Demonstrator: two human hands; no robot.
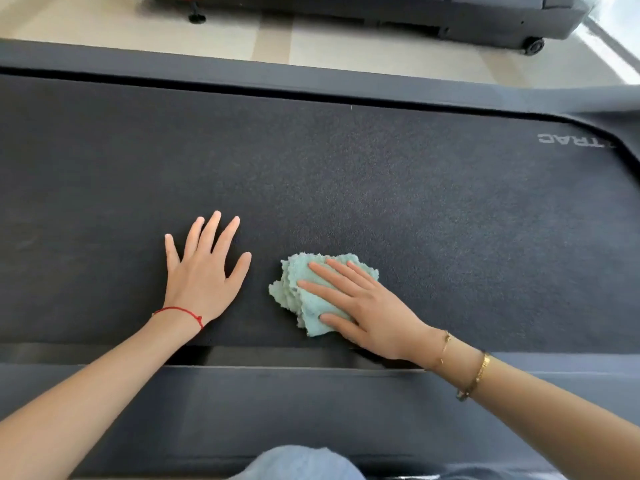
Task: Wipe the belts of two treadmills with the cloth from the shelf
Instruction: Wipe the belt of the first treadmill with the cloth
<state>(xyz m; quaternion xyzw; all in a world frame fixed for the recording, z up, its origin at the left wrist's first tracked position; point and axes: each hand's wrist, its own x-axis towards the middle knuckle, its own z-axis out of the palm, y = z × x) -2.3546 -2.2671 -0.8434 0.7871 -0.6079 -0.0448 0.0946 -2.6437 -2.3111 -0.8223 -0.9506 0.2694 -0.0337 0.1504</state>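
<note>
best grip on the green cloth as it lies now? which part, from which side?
Judging by its pose, take the cloth at its bunched, layered left edge, coming from above and the left. That edge is thick and free on the belt, while the right hand lies flat over the right part. The left hand rests open beside it.

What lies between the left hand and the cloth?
Nothing: the head view shows only bare belt between the left hand and the cloth.
</note>
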